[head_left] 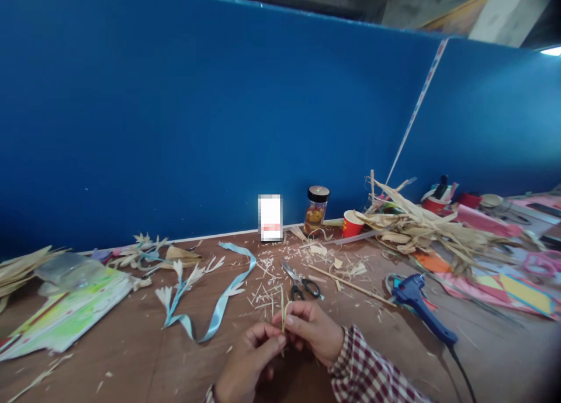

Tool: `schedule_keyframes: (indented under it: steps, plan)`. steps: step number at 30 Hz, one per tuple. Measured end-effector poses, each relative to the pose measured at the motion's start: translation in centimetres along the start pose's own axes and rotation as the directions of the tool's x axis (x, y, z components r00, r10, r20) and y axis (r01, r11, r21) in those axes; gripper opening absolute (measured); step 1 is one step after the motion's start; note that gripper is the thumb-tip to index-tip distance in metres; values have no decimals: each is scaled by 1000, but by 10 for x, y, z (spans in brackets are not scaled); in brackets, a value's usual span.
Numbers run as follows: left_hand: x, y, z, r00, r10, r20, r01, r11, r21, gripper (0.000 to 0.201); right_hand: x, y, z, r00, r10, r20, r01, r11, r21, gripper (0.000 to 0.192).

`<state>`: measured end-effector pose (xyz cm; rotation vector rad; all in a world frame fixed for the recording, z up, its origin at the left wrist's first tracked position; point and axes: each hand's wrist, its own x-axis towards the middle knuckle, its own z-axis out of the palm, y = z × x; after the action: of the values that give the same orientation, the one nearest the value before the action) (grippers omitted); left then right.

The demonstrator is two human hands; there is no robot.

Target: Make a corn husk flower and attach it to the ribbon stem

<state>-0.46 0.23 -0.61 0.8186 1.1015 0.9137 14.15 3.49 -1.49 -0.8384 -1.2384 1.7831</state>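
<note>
Between the fingertips of both hands stands a thin, pale straw-like strip (pixel 283 315), roughly upright, with a bent piece curling at its upper end. My left hand (pixel 258 350) pinches it low down between thumb and fingers. Higher up, my right hand (pixel 309 330) closes on the same strip from the other side. Just beyond the hands lie black-handled scissors (pixel 302 283), blades pointing away. Short pale cut bits (pixel 267 292) are strewn around them. A light blue ribbon (pixel 219 312) trails from a small bunch of pale husk flowers (pixel 182 286) to the left.
A blue glue gun (pixel 421 309) with a cord lies at right, near a thin stick (pixel 350 286). A lidded jar (pixel 316 210), a red paper cup (pixel 352 223) and a heap of dried husks (pixel 421 228) line the blue partition (pixel 197 111). Painted paper (pixel 65 315) lies left.
</note>
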Motion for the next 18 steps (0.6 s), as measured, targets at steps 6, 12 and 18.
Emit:
schedule_keyframes:
  steps: [6, 12, 18]
  plan:
    - [10, -9, -4, 997, 0, 79, -3, 999, 43, 33, 5, 6, -1, 1000, -16, -19, 17, 999, 29, 30]
    - [0, 5, 2, 987, -148, 67, 157, 975, -154, 27, 4, 4, -1, 995, -62, -81, 61, 998, -7, 31]
    - [-3, 7, 2, 987, -145, 69, 157, 963, -217, 31, 2, 0, 1, 996, -31, -89, 28, 999, -29, 29]
